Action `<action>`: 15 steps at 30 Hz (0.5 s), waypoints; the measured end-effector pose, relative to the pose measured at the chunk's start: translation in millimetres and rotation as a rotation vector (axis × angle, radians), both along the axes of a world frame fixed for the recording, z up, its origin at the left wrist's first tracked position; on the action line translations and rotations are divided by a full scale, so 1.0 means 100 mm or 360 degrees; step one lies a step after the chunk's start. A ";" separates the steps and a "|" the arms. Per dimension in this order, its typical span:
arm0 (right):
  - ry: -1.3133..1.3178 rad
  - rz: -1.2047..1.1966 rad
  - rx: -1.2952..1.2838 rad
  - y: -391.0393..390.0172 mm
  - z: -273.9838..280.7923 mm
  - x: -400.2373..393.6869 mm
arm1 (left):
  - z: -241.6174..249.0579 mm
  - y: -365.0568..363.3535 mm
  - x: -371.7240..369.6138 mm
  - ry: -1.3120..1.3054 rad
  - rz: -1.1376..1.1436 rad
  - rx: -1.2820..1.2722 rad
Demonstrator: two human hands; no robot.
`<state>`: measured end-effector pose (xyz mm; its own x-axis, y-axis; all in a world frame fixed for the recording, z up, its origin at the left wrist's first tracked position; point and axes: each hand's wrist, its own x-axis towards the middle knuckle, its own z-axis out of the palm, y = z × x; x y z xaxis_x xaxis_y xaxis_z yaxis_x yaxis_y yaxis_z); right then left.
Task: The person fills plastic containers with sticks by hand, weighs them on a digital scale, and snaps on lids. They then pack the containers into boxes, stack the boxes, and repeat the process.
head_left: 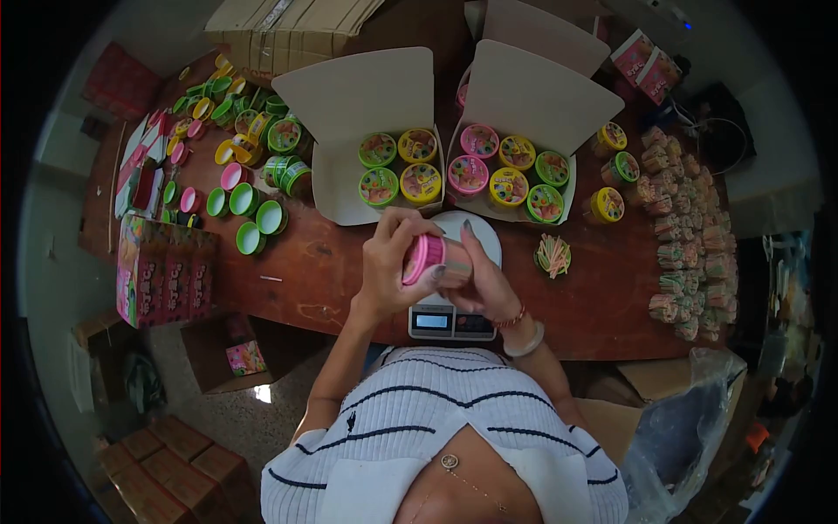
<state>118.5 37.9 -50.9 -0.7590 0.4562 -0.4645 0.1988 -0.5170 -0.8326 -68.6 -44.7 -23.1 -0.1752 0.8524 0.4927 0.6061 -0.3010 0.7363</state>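
A clear plastic tub with a pink lid (425,259) is held on its side between both hands. My left hand (384,266) is closed around the lid end. Wrapped about the clear body is my right hand (489,279), whose wrist wears a bracelet and a pale bangle. Right beneath them stands a white kitchen scale (489,234) with a lit display; the hands hide part of its plate. Just right of the scale, a small tub of pastel sticks (552,256) stands without its lid.
Two open white boxes (336,188) (567,196) hold tubs with green, yellow and pink lids. Three lidded tubs (607,205) and many bundles of sticks (690,236) are at right. Loose lids (244,199) and a pink printed carton (166,271) lie left.
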 end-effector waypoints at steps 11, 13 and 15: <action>0.0243 -0.1311 0.1975 -0.17 0.06 -0.44 | -0.32 0.17 0.18 -0.0805 0.0030 -0.0103; 0.0187 -0.0915 0.1285 0.02 0.06 -0.23 | -0.27 0.16 0.24 -0.0678 0.0041 -0.0147; 0.0103 -0.0068 -0.0131 0.13 0.03 0.04 | -0.21 0.17 0.27 0.0016 0.0053 0.0013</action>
<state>122.6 50.8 -47.9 -0.7694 0.4509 -0.4525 0.1225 -0.5912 -0.7972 -42.1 -28.1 -44.0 -0.1982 0.8422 0.5015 0.6232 -0.2866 0.7276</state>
